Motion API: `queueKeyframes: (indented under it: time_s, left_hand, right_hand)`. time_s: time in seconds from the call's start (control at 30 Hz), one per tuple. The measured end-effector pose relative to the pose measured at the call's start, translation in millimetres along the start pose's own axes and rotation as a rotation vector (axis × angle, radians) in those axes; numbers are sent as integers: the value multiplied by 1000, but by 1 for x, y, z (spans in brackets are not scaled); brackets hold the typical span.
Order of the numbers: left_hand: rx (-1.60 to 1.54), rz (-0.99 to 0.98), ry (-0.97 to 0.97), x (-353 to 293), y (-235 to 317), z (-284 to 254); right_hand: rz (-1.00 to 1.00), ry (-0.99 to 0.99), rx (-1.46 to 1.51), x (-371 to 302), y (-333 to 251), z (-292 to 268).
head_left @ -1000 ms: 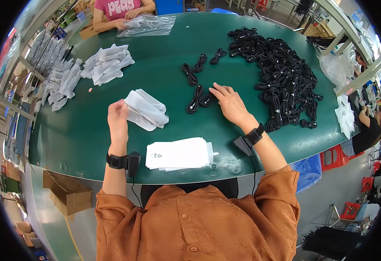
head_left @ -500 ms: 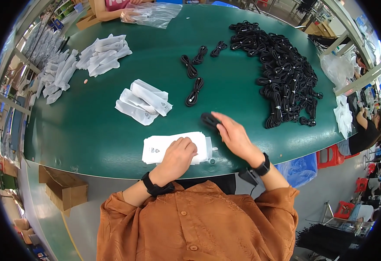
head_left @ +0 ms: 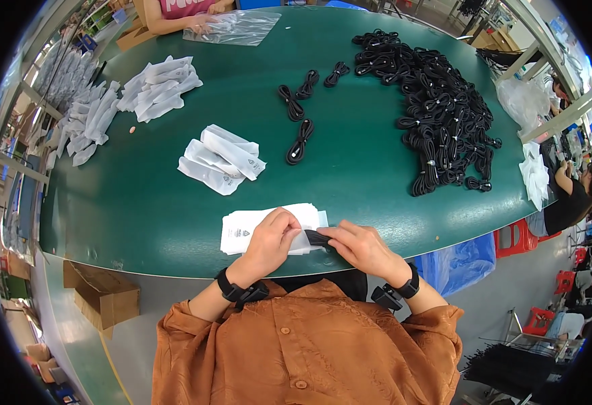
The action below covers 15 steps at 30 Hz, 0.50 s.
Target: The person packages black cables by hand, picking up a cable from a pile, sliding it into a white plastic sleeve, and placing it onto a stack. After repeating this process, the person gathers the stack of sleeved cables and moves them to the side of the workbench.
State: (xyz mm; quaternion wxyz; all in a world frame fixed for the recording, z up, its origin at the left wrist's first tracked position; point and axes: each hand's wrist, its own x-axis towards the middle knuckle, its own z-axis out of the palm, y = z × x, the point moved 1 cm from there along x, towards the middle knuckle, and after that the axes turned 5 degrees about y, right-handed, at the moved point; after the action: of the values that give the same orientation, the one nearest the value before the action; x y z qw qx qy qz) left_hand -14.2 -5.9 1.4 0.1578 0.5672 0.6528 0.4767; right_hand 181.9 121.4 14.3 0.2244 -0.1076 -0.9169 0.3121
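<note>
Near the table's front edge lies a stack of flat white plastic bags point(head_left: 237, 235). My left hand point(head_left: 270, 237) is over the stack, its thumb and fingers pinching the mouth of the top bag. Between both hands is a bundled black cable point(head_left: 319, 239), its left end at the bag's opening. My right hand point(head_left: 363, 251) is closed on that cable from the right. Farther back lie several filled white bags point(head_left: 222, 158). A few single black cable bundles point(head_left: 300, 142) lie mid-table.
A large heap of black cable bundles point(head_left: 444, 115) covers the right side. More filled bags point(head_left: 161, 88) are piled at the far left. Across the green table point(head_left: 350, 175), another person's hand point(head_left: 201, 23) touches a clear plastic bag point(head_left: 242, 28). A cardboard box point(head_left: 107, 300) stands below on the left.
My right hand has brought the black cable left and down to the stack. My left hand has gone from lying on the stack to pinching the top bag's opening.
</note>
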Motion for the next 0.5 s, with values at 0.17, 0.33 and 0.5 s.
queueKeyframes:
  time_s: [0.17,0.33,0.5]
  left_hand:
    - [102,260,-87,4,9,-5]
    - [83,192,0,15,12,-11]
    - [-182,-19,82,29,1,-30]
  right_hand:
    - [876,-247,624,5,10,12]
    - [67,50,321,22,-2,12]
    - [63,221,424,57,-6,4]
